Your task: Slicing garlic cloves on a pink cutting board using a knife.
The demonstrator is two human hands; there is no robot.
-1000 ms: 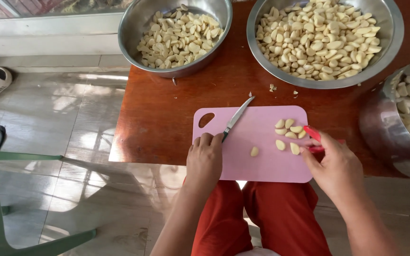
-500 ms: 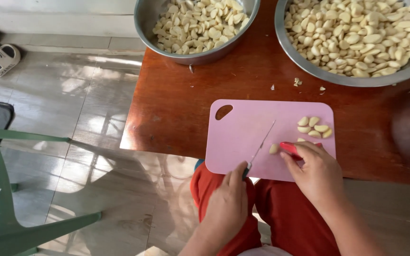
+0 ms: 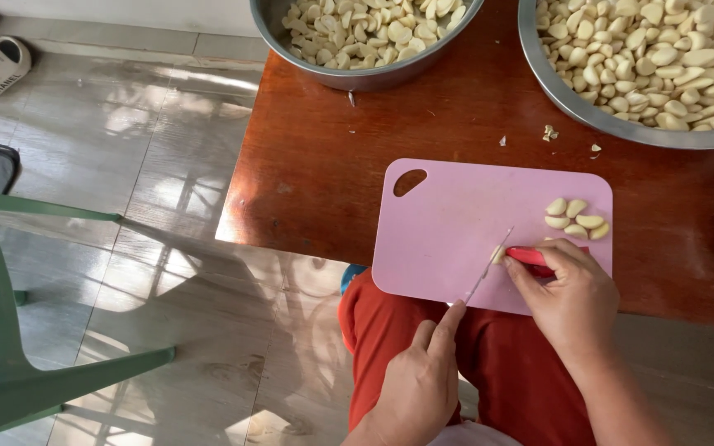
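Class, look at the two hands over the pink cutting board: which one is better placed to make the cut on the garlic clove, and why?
The left hand: it holds the knife, whose blade lies against the clove. The right hand only steadies it.

The left hand (image 3: pixel 415 388) holds a knife (image 3: pixel 487 266) against a garlic clove (image 3: pixel 498 255) pinned by the right hand (image 3: pixel 568 301) on the pink cutting board (image 3: pixel 456 223).

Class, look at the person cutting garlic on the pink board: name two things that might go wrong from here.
1. The knife blade meets the clove right beside the right hand's fingertips, so a slip might nick them.
2. The pink cutting board overhangs the table edge above the lap; pressure there might tip it, spilling the peeled cloves.
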